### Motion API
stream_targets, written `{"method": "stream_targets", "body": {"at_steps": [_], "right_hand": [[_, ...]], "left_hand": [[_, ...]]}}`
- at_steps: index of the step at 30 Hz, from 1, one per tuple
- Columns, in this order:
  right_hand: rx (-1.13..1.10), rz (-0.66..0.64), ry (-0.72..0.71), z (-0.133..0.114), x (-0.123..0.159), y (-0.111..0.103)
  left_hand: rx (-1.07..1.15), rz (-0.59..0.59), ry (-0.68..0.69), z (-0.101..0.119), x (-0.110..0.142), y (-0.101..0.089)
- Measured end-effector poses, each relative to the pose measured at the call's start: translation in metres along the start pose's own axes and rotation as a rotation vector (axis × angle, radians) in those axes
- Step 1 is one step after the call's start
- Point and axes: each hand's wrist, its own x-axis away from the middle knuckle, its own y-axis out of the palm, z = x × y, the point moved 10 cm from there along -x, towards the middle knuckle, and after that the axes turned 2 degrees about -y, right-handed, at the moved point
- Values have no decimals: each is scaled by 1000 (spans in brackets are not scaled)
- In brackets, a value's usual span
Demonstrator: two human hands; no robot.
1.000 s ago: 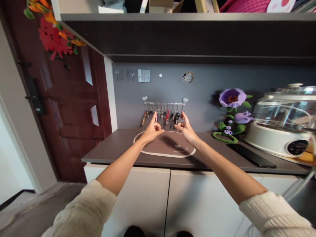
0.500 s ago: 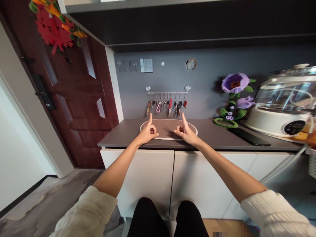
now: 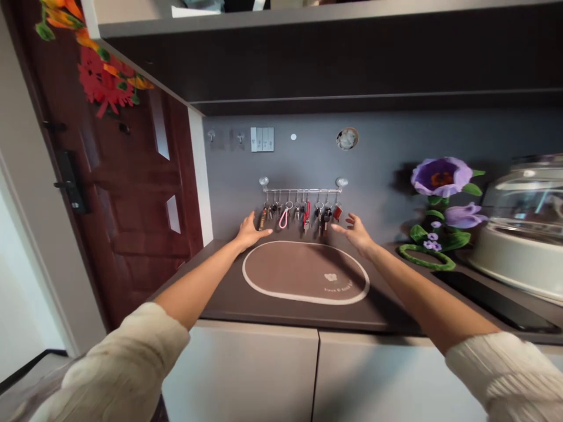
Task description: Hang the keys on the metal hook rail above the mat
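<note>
My left hand [image 3: 250, 233] is raised above the back left of the counter, fingers apart and holding nothing. It is nearest to the left end of a key rack [image 3: 302, 190] fixed on the wall. Beside the rack's right end, my right hand [image 3: 357, 233] is likewise open, thumb and fingers spread. Several sets of keys hang from the rack's hooks, among them a pink loop strap [image 3: 284, 218], a red key holder [image 3: 307, 212] and a small red tag [image 3: 337, 212]. Below and between my hands lies a brown oval mat [image 3: 290, 269] with a pale rim.
Purple artificial flowers [image 3: 442, 177] stand at the right, with a black phone [image 3: 497, 302] and a white appliance with a clear top [image 3: 510, 246] near them. A dark shelf [image 3: 308, 64] overhangs the counter [image 3: 264, 310]. To the left is a dark red door [image 3: 132, 176].
Both hands have gone forward and up toward the key rack, and their curled fingers have opened out. The view has moved closer to the counter, showing the whole mat.
</note>
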Motion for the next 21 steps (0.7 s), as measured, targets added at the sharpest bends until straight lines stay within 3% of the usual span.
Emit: {"method": "stream_targets", "body": {"at_steps": [4, 8, 10, 14, 18, 21], "right_hand": [[-88, 37, 45, 14, -34, 11], [-223, 61, 4, 14, -44, 35], [-270, 71, -60, 8, -44, 48], [-262, 164, -164, -1, -40, 67], [-203, 298, -168, -6, -35, 76], [-267, 292, -117, -6, -35, 83]], "left_hand": [[155, 7, -63, -5, -41, 18], [455, 21, -108, -10, -59, 46], [582, 45, -101, -9, -62, 58], [824, -12, -129, -1, -60, 91], [1034, 13, -170, 7, -57, 115], [1144, 46, -220, 11, -56, 124]]}}
